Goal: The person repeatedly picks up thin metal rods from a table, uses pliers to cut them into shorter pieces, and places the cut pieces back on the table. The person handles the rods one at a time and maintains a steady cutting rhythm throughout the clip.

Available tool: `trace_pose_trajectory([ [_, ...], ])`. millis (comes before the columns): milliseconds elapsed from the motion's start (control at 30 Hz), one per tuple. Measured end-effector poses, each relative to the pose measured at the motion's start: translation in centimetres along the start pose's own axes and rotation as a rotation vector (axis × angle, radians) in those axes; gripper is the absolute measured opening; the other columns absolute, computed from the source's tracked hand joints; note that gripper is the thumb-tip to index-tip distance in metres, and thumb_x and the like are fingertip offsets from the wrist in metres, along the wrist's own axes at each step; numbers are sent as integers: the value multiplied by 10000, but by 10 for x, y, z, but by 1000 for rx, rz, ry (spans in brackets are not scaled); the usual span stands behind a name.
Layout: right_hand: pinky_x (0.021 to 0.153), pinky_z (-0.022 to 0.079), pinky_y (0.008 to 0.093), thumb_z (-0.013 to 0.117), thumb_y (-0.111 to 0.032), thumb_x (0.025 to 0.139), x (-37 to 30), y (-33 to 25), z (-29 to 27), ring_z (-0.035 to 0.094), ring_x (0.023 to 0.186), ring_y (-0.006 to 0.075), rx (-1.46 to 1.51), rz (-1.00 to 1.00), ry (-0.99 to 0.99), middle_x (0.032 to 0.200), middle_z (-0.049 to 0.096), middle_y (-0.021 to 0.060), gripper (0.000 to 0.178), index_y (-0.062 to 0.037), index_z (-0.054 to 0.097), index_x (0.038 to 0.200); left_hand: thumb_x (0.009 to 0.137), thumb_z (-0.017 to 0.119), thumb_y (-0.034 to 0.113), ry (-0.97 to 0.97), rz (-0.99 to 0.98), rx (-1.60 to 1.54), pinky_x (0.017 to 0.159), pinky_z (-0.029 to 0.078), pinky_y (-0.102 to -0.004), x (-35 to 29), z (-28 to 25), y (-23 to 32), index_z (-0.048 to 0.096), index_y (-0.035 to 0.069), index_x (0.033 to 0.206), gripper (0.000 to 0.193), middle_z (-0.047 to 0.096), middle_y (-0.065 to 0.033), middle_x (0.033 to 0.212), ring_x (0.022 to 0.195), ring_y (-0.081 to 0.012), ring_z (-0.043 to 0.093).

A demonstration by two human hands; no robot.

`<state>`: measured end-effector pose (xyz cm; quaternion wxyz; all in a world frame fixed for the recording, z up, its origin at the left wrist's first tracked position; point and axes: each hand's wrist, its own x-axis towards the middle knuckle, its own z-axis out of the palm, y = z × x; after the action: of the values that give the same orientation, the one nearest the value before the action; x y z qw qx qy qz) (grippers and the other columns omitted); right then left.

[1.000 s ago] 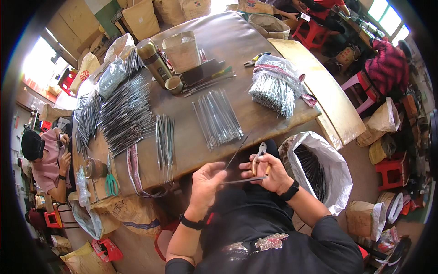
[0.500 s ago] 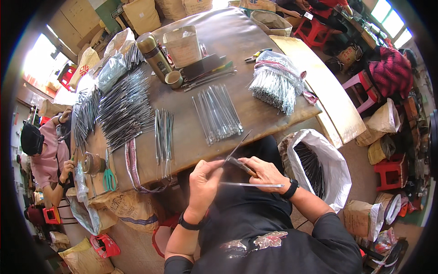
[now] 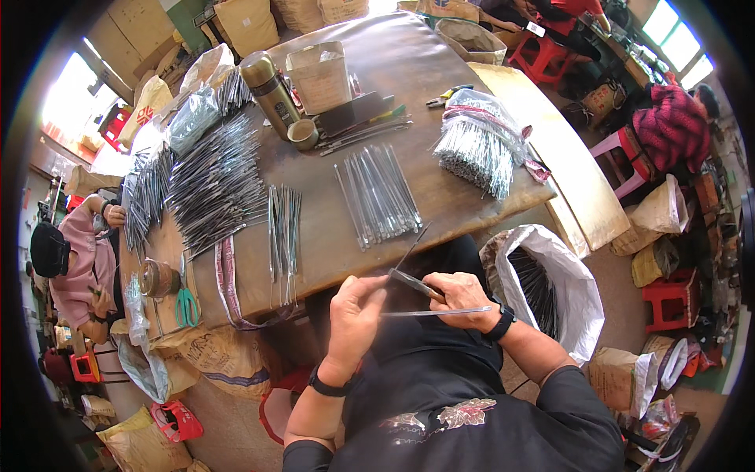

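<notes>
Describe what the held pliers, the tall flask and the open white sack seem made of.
Pliers: probably steel, dull, from the grey head. Flask: likely metal, glossy brownish-gold, from bright highlights. White sack: apparently plastic, slightly shiny, from its crinkled wall; woven or not is unclear.

Large tbl w/ smooth brown top (image 3: 385,59) | L: wide pile of thin dark strips (image 3: 214,177) | mid: loose row of slim grey strips (image 3: 381,195) | back: tall gold-brown metal flask (image 3: 269,94), small beige round cup (image 3: 303,135) | R: clear plastic bag (image 3: 483,112) w/ silvery strips (image 3: 472,153)

Pliers (image 3: 415,285) partly hidden, black shirt (image 3: 464,385) cut off
</notes>
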<state>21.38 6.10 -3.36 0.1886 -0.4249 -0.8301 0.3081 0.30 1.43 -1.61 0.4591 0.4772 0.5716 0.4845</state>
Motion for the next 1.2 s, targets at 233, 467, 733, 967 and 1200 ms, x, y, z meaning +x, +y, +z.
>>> trace_pose_trajectory([
  [233,635,476,443,551,-115,746,0,-2,7,596,698,386,66,53,46,732,601,189,190,-56,590,922,872,667,90,-13,-47,27,565,419,-193,6,0,5,653,-16,1084,238,524,14,843,651,-47,485],
  [467,664,472,444,530,-147,758,8,-4,6,597,736,391,119,146,-5,759,607,178,247,-56,559,986,772,727,63,115,177,464,652,452,-312,-3,-16,20,676,-12,1048,290,541,-97,839,717,-219,544],
  [733,683,496,333,506,-123,763,8,11,10,625,692,236,350,246,-87,784,634,100,336,-17,548,1079,832,628,41,486,186,754,681,459,-381,31,-73,-22,672,-35,995,186,579,-186,814,745,-331,578],
  [967,587,463,251,474,-42,754,-4,22,1,580,639,125,739,362,-8,790,599,77,323,16,546,1063,832,641,233,599,-146,1060,810,440,-491,58,-113,-46,658,-24,993,303,570,-215,986,943,-382,541],
  [1200,585,464,252,479,-41,769,-5,8,-2,580,637,123,862,343,-104,783,602,75,330,8,554,1086,815,669,272,361,50,1002,858,457,-445,70,-22,-35,633,43,1054,334,540,-183,1010,1011,-361,526],
])
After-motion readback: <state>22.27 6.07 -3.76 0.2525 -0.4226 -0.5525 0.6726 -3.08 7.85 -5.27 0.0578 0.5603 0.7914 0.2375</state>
